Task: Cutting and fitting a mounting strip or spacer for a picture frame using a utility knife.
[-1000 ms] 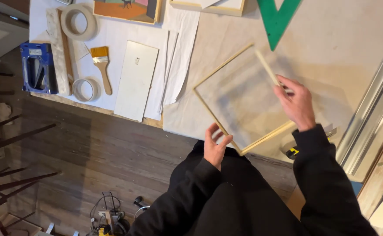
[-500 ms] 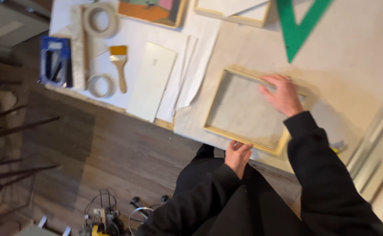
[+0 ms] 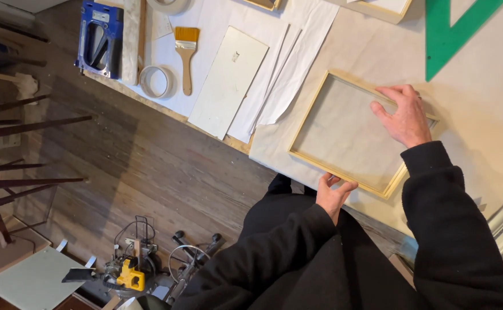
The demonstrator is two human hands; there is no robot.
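A shallow wooden frame (image 3: 352,135) lies flat on the cloth-covered desk (image 3: 481,115), close to its near edge and turned a little askew to it; its long axis runs from the near-left corner up toward the far right. The right hand (image 3: 403,115) rests palm-down, fingers spread, on the far right rail, pressing rather than gripping. The left hand (image 3: 333,192) meets the near rail from below the desk edge, fingers curled up against the wood; whether it truly pinches the rail or only steadies it is hard to tell from this angle. So the two hands sit well apart, one on each opposite long side, with the frame between them and the left hand nearer the body. To the left lie a white board (image 3: 228,80), loose sheets of paper (image 3: 289,69), a paintbrush (image 3: 186,54), a roll of tape (image 3: 156,81) and a blue tool case (image 3: 99,37). A green triangle ruler (image 3: 446,37) lies beyond the frame.
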